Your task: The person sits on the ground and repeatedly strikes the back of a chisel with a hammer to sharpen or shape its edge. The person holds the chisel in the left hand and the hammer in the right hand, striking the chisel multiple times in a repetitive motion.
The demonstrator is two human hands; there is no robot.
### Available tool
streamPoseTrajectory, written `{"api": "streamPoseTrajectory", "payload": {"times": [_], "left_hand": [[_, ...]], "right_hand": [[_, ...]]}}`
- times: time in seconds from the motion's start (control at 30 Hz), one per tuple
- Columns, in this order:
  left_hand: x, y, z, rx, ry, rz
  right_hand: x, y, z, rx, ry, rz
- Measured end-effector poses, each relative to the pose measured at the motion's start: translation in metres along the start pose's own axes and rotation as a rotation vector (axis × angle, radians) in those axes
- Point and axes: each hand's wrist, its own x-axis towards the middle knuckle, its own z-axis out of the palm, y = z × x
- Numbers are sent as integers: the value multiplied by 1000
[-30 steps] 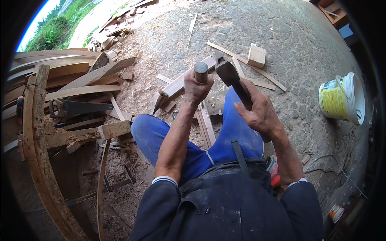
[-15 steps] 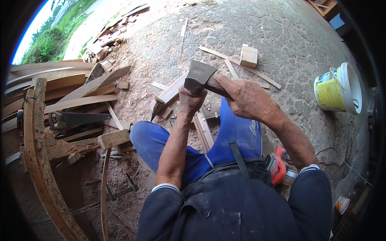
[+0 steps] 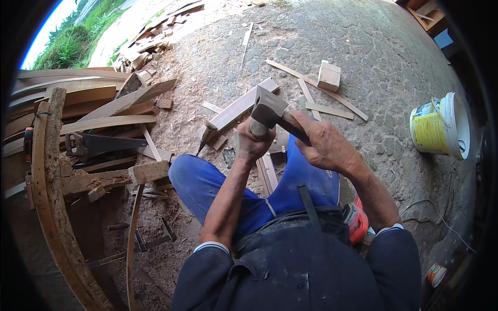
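My right hand (image 3: 332,142) is closed around the wooden handle of a hatchet (image 3: 270,107), holding it above my lap. Its dark metal head lies over my left hand (image 3: 254,144). The fingers of that hand are curled round a rounded, pale grey, stone-like piece (image 3: 258,128), which sits against the underside of the head; its exact kind is unclear. Below and beyond the hands a squared timber (image 3: 241,106) lies on the ground. Beside my left knee, a tool with a worn light handle and a dark pointed tip (image 3: 207,133) leans near the timber's end.
Stacked boards (image 3: 98,111) and a handsaw (image 3: 106,144) fill the left, behind a tall curved plank (image 3: 49,207). A wood block (image 3: 329,76) and thin strips lie ahead. At right are a white-and-yellow bucket (image 3: 430,127), a cable (image 3: 441,217) and a red power tool (image 3: 359,225).
The hatchet head has tipped, so its blade edge no longer faces broadly upward. My left hand has shifted slightly, and the grey piece in it now shows. The whole view has swung a little.
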Motion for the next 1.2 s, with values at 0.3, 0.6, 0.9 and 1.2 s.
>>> {"api": "streamPoseTrajectory", "payload": {"times": [0.3,0.6,0.9,1.2], "left_hand": [[46,-74,6,135,-22,-65],[17,-21,-4,-60,-2,67],[33,26,-7,-82,70,3],[68,32,-44,-90,201,-10]], "right_hand": [[4,-18,-18,182,198,-65],[28,-17,-7,-329,-20,-89],[-18,7,6,391,221,114],[-20,15,18,683,200,246]]}}
